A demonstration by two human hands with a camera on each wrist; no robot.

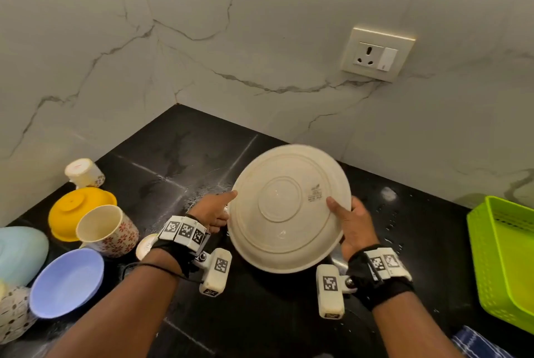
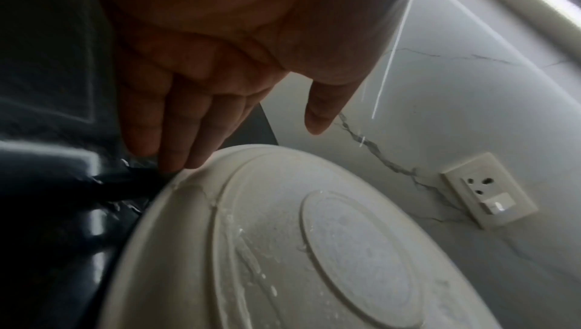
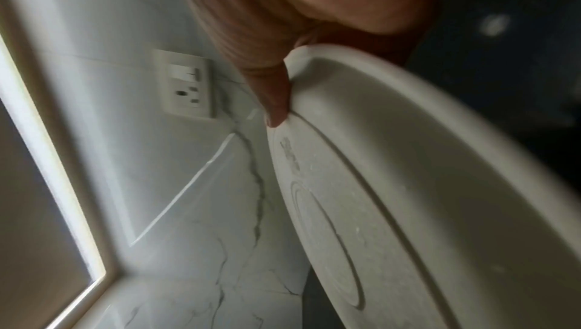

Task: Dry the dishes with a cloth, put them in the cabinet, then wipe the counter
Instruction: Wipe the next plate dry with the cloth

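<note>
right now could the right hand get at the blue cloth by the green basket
Probably not yet: the right hand grips the plate, which the left hand only touches. The cloth lies uncovered beside the basket, so the path looks free once the plate is handed over.

Head view looks down on the plate; both wrist views face it close, sharing the socket.
</note>
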